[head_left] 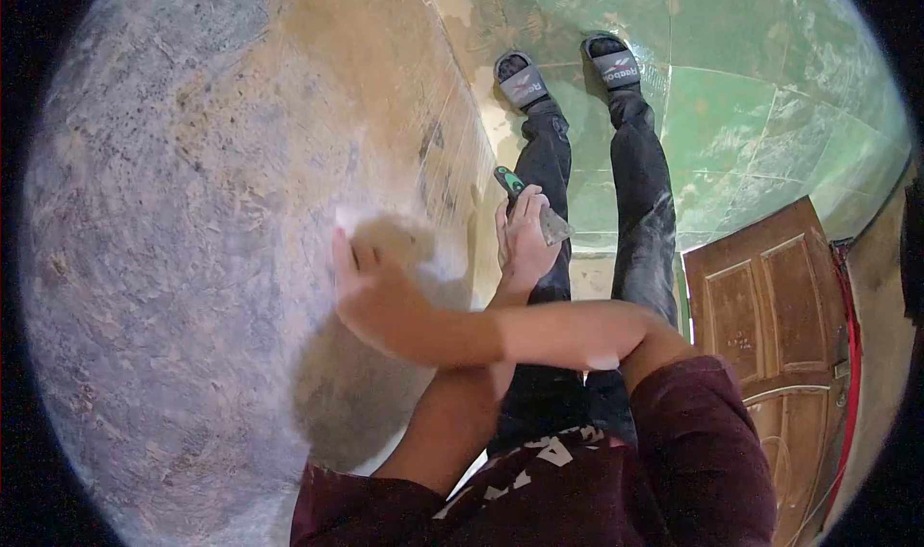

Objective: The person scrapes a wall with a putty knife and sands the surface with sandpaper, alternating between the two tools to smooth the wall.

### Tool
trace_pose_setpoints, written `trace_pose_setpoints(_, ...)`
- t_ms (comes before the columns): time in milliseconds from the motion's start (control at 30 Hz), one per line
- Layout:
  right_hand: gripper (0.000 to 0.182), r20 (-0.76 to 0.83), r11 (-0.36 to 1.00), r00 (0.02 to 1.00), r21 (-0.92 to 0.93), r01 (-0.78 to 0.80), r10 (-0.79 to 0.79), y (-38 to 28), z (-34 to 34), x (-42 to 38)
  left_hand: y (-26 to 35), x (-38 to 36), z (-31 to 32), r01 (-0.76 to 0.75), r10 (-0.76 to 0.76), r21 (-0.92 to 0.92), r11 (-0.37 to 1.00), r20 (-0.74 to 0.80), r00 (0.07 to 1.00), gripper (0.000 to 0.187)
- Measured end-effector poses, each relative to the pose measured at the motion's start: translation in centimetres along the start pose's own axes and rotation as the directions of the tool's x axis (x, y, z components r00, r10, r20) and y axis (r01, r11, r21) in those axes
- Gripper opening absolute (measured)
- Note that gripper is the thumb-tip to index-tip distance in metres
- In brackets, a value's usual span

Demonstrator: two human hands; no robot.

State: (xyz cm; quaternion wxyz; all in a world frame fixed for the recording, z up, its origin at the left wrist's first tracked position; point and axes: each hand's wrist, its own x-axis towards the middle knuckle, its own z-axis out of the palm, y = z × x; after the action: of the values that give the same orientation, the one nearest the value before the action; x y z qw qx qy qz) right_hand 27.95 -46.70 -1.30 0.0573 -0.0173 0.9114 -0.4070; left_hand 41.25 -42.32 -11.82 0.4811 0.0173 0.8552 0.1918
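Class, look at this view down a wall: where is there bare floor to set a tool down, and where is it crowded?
Bare green floor lies right of the sandalled feet, up to the wooden door. It is crowded at the wall, where the crossed arms meet: right hand on the wall, left hand holding a scraper.

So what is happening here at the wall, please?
A person stands close to a rough, patchy wall and looks down along it. The arms are crossed. The right hand reaches across and presses flat on the wall, on a pale smooth patch; it looks blurred. The left hand holds a scraper with a green and black handle, away from the wall. Below are the person's sandals on a green floor, and a brown wooden door to the right.
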Motion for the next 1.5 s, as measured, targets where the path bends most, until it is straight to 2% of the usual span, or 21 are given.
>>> trace_pose_setpoints(67, 0.054, -0.011, 0.993, 0.997, 0.091, -0.07, 0.072, 3.1, 0.8, 1.6, 0.0, 0.1, 0.2, -0.022, 0.023, 0.014, 1.0, -0.032, 0.999, 0.048)
trace_pose_setpoints(167, 0.041, 0.301, 0.984, 0.948, 0.11, -0.143, 0.104, 4.6, 2.2, 2.7, 0.7, 0.0, 0.2, -0.039, 0.04, 0.014, 0.999, -0.072, 0.997, 0.043)
trace_pose_setpoints(267, 0.033, 0.093, 0.993, 0.99, 0.028, -0.112, 0.109, -1.8, 0.4, -0.6, 0.6, -0.1, 0.1, -0.044, 0.044, 0.007, 0.999, -0.047, 0.998, 0.042)
trace_pose_setpoints(333, 0.025, -0.123, 0.996, 0.988, 0.002, -0.09, 0.09, 3.1, 3.0, 1.6, -0.1, -0.2, 0.3, -0.057, 0.058, 0.015, 0.998, -0.055, 0.997, 0.041)
trace_pose_setpoints(400, 0.042, 0.516, 0.89, 0.841, 0.293, -0.35, 0.161, 8.0, 5.9, 4.9, -0.8, -0.2, 0.6, -0.129, 0.128, -0.012, 0.992, -0.051, 0.99, 0.041)
trace_pose_setpoints(500, 0.039, 0.467, 0.889, 0.855, 0.261, -0.376, 0.224, 2.9, 2.9, 2.4, -1.0, 0.4, 1.7, -0.141, 0.138, -0.02, 0.99, -0.092, 0.986, 0.043)
trace_pose_setpoints(600, 0.024, 0.191, 0.945, 0.943, 0.135, -0.298, 0.271, 0.8, 2.6, 1.1, -0.6, -0.7, 0.5, -0.053, 0.053, -0.05, 0.997, -0.003, 0.999, 0.044)
trace_pose_setpoints(733, 0.042, 0.508, 0.677, 0.773, 0.417, -0.606, 0.379, 6.9, 6.2, 4.1, -0.7, -0.9, 1.3, -0.151, 0.137, -0.107, 0.983, -0.129, 0.982, 0.044)
trace_pose_setpoints(800, 0.043, 0.291, 0.875, 0.91, 0.301, -0.379, 0.294, 3.9, 6.7, 2.0, -0.6, -0.2, 1.5, -0.094, 0.087, -0.045, 0.995, -0.136, 0.987, 0.045)
trace_pose_setpoints(933, 0.049, 0.051, 0.981, 0.991, 0.145, -0.127, 0.12, 4.4, 6.6, 0.5, -0.6, -0.3, 1.4, -0.077, 0.072, -0.048, 0.996, -0.099, 0.992, 0.044)
trace_pose_setpoints(967, 0.05, 0.542, 0.553, 0.764, 0.539, -0.636, 0.351, 7.4, 7.5, 2.9, -1.0, -0.2, 0.6, -0.118, 0.115, -0.068, 0.991, -0.042, 0.992, 0.047)
trace_pose_setpoints(1000, 0.05, 0.539, 0.557, 0.766, 0.537, -0.634, 0.352, 7.6, 7.2, 2.3, -1.0, -0.4, 0.9, -0.122, 0.119, -0.07, 0.99, -0.045, 0.992, 0.047)
trace_pose_setpoints(1067, 0.047, 0.326, 0.888, 0.94, 0.397, -0.233, 0.101, 7.1, 6.2, 0.9, -1.6, 0.0, 1.3, -0.137, 0.132, -0.128, 0.982, -0.049, 0.99, 0.048)
trace_pose_setpoints(1100, 0.062, 0.095, 0.968, 0.981, 0.172, -0.183, 0.168, 3.8, 6.1, 0.5, -1.2, -0.3, 1.4, -0.096, 0.091, -0.083, 0.992, -0.063, 0.994, 0.047)
trace_pose_setpoints(1133, 0.062, 0.083, 0.965, 0.981, 0.178, -0.19, 0.178, 3.4, 5.4, 0.8, -1.4, 0.0, 1.7, -0.101, 0.097, -0.068, 0.993, -0.057, 0.994, 0.047)
trace_pose_setpoints(1200, 0.053, 0.252, 0.735, 0.901, 0.522, -0.433, 0.353, 3.2, 3.7, 0.9, -2.0, -0.4, 2.4, -0.034, 0.033, -0.039, 0.999, -0.023, 0.999, 0.049)
trace_pose_setpoints(1233, 0.059, 0.155, 0.952, 0.975, 0.238, -0.193, 0.159, 5.2, 5.3, 1.6, -1.8, -0.3, 2.5, -0.054, 0.052, -0.047, 0.997, -0.05, 0.997, 0.051)
trace_pose_setpoints(1267, 0.059, 0.157, 0.953, 0.974, 0.231, -0.195, 0.162, 6.4, 6.4, 1.9, -1.7, -0.4, 2.5, -0.058, 0.055, -0.053, 0.997, -0.047, 0.997, 0.051)
trace_pose_setpoints(1367, 0.054, 0.305, 0.826, 0.908, 0.402, -0.396, 0.287, 9.0, 6.7, 3.4, -1.5, -0.2, 1.9, -0.075, 0.074, -0.035, 0.997, -0.031, 0.997, 0.045)
trace_pose_setpoints(1433, 0.045, 0.085, 0.698, 0.889, 0.588, -0.409, 0.45, 9.0, 7.8, 2.6, -1.2, -0.2, 1.9, -0.057, 0.055, -0.038, 0.998, -0.045, 0.997, 0.047)
trace_pose_setpoints(1500, 0.044, 0.128, 0.647, 0.892, 0.645, -0.407, 0.433, 10.0, 8.7, 2.2, -1.1, -0.3, 2.0, -0.049, 0.047, -0.047, 0.998, -0.058, 0.997, 0.048)
